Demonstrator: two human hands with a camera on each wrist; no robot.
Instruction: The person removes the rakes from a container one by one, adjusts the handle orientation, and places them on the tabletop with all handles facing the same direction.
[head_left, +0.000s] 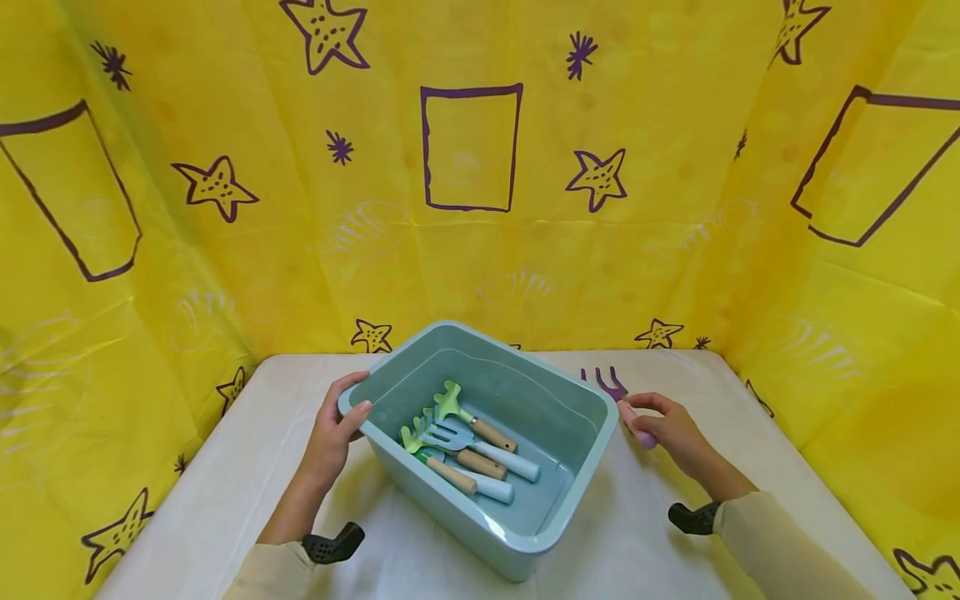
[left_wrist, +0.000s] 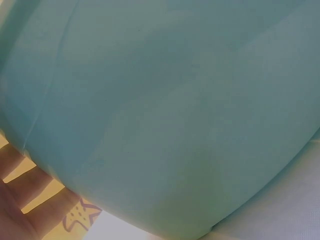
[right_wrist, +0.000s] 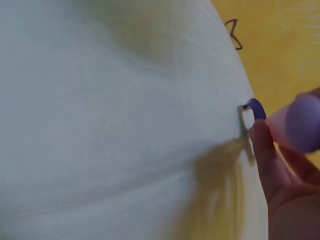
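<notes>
A pale teal bin (head_left: 547, 492) stands on the white-covered table (head_left: 225, 475), set askew near the middle, and the left hand (head_left: 333, 433) grips its left corner with the thumb hooked over the rim. Inside lie small garden tools (head_left: 461, 446) (green and grey heads, wooden and pale blue handles). Just off the bin's right corner, toward the table's far edge, the right hand (head_left: 667, 429) curls round the lilac handle of a purple toy fork (head_left: 611, 385), whose prongs point to the far edge.
</notes>
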